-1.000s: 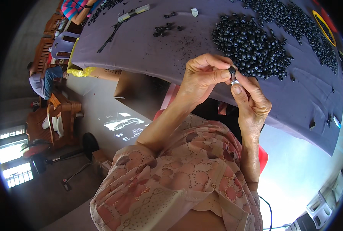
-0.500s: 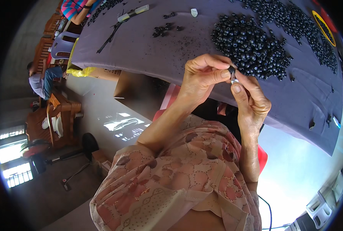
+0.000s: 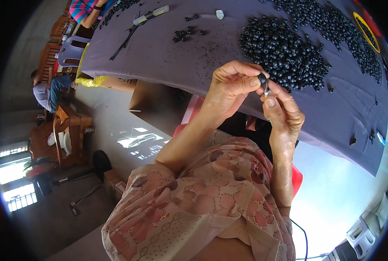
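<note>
Pinched between the thumb and fingers of my left hand (image 3: 229, 89) is a small round black bead (image 3: 262, 78). My right hand (image 3: 285, 114) grips a small shiny metal tool (image 3: 267, 90) between thumb and forefinger. Its upper end is close against the bead; whether it touches cannot be made out, and its exact kind is too small to tell. Both hands are raised at the table's near edge. Just beyond them lies a large pile of black beads (image 3: 285, 52) on the purple-grey tablecloth (image 3: 168, 61).
More black beads (image 3: 324, 19) spread toward the far right, by a yellow-rimmed container (image 3: 366, 31). A few loose beads (image 3: 184, 33) and a pale strip bound with black (image 3: 151, 15) lie at left. An open cardboard box (image 3: 152, 104) stands below. Another person's arm (image 3: 91, 17) shows at upper left.
The bead has turned in my left fingers and shows more of its round side. My right hand has shifted slightly down and left with the metal tool.
</note>
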`<state>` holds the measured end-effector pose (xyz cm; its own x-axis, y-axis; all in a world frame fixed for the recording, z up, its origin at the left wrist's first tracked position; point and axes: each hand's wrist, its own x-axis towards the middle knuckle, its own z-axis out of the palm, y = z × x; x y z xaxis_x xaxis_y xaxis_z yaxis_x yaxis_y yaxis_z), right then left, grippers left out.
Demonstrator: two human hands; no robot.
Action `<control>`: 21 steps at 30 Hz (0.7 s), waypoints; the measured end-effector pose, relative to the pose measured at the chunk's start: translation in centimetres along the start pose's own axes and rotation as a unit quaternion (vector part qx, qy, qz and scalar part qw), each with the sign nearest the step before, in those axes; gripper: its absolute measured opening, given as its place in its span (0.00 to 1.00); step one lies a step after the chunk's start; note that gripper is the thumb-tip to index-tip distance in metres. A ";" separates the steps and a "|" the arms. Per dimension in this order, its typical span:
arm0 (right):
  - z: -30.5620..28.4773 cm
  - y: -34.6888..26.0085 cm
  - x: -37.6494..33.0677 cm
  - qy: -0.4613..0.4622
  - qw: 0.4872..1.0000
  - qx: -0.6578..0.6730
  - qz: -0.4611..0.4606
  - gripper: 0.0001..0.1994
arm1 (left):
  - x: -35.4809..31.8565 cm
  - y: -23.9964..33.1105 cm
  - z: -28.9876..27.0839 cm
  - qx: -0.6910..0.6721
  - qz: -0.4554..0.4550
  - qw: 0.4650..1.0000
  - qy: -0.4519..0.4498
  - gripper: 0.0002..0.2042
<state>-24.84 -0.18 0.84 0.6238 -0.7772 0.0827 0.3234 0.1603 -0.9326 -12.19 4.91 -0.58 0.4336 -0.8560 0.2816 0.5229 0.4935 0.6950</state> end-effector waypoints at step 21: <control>-0.1 -0.5 0.1 -0.011 0.983 -0.126 -0.132 0.11 | -0.1 0.2 0.1 0.033 -0.005 0.999 -0.003 0.06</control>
<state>-24.96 -0.39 1.25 0.5582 -0.7575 0.3385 0.2916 -0.2029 -0.9348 -12.22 5.09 -0.44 0.4247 -0.8618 0.2774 0.4776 0.4736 0.7400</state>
